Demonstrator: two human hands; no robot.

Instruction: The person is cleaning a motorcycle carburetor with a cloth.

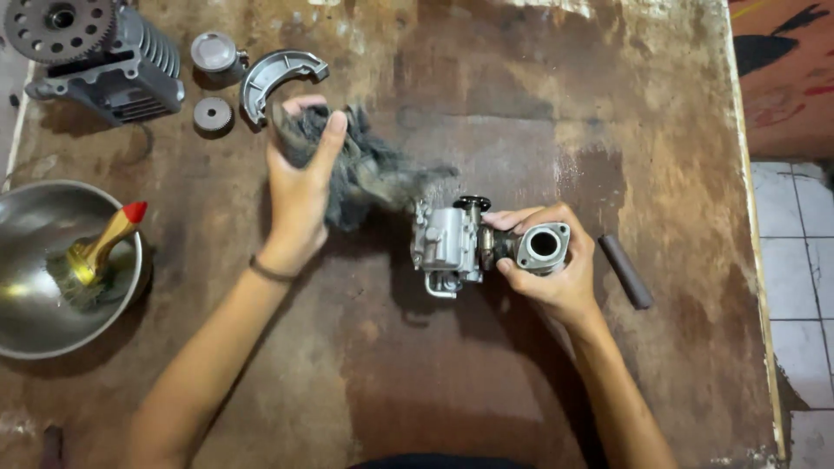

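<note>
1. We're looking straight down on a worn brown table [486,373], its top stained, scuffed and blotched with pale patches.
2. Past the table's right edge there's a pale tiled floor [804,260], and above that a strip of red painted surface.
3. Centre stage: a silver carburetor [452,246], lying on its side in the middle of the table. Everything else I'll place from it.
4. The right hand [556,269] has its grip closed around the carburetor's right end, fingers wrapped about the round open flange [544,247], thumb on the near side.
5. Up and to the left of the carburetor, the left hand [300,187] is clamped on a dark grey rag [369,174], fingers pinching the bunched cloth.
6. The rag's loose end trails down towards the carburetor's top; it ends just beside it, and I can't tell whether they touch.
7. Just right of the carburetor, beyond the right hand, a short dark cylinder [625,271] lies slanted on the table.
8. Far left of the carburetor sits a steel bowl [35,304] with a wooden-handled, red-tipped brush [95,252] resting in it.
9. Far up-left: a finned engine cylinder block [113,65] with a toothed gear [59,24].
10. Beside that, a grey piston [215,54], a small round disc [213,114] and a curved brake shoe [278,74], all above the left hand.
</note>
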